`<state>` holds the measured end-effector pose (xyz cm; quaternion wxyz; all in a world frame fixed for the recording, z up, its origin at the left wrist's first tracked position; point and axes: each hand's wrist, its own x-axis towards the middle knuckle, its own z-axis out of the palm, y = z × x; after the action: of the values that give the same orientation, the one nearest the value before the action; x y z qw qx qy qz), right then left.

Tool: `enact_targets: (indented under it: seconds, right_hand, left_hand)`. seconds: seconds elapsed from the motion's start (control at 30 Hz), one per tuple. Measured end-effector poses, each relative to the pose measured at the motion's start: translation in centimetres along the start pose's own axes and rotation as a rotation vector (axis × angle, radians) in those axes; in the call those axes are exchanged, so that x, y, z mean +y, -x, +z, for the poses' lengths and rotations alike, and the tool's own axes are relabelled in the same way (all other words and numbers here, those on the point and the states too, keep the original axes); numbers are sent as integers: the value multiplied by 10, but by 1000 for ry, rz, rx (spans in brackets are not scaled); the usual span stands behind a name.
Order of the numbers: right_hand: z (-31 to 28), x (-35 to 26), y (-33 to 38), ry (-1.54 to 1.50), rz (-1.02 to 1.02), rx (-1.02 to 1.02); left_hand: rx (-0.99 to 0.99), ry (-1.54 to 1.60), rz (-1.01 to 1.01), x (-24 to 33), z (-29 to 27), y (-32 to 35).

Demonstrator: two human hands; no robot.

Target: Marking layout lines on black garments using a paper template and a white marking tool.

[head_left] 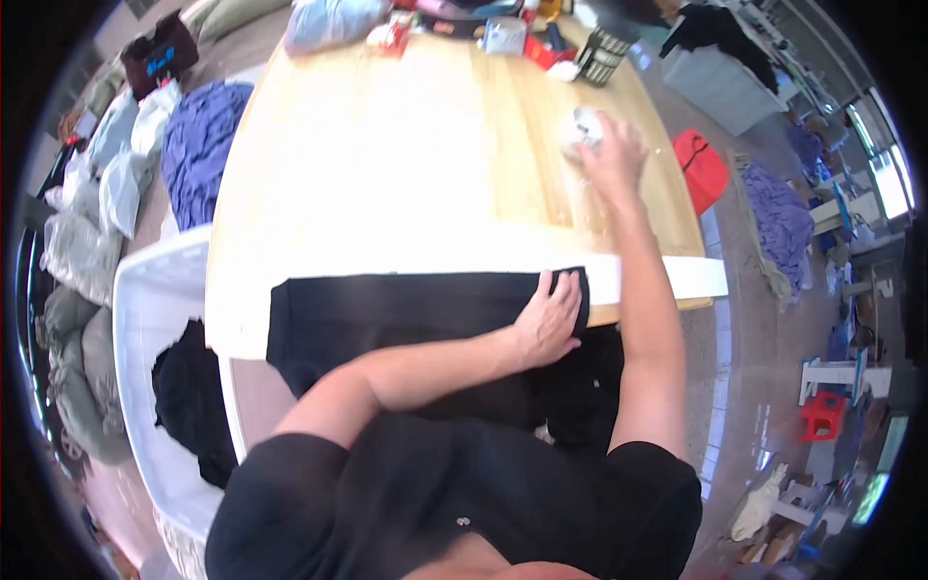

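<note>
A black piece of cloth (pixel 406 309) lies along the near edge of the wooden table (pixel 406 164), with its lower part hanging toward my lap. My left hand (pixel 549 319) rests on the cloth's right end, fingers spread and pressed flat near its top corner. Far out to the right, my right hand (pixel 616 159) is closed around a small white and grey object (pixel 584 128) at the tabletop. Its kind is partly hidden by the fingers. A long white strip (pixel 657 275) runs across the table beside the cloth's far edge.
At the table's far end stand a black patterned cup (pixel 604 56), a plastic bag (pixel 333 21) and several small items. A white bin (pixel 145 319) holding black cloth (pixel 193 396) is on the left. A red bag (pixel 700 169) sits by the right edge.
</note>
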<state>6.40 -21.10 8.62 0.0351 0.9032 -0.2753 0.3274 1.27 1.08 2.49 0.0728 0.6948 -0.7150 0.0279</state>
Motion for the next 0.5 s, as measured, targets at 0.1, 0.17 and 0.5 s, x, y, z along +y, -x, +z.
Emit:
enact_targets:
  seconds: [0.1,0.17,0.5]
  right_hand:
    - [31,9,-28,158,-16,-224]
    - [42,26,-34,106,118,-173]
    - [44,72,-52,-610,372,-316]
  left_hand:
    - [-50,29,-23,10,-1,4]
    - [-45,48,7,14,0,7]
    - [8,126,-23,3,14,5]
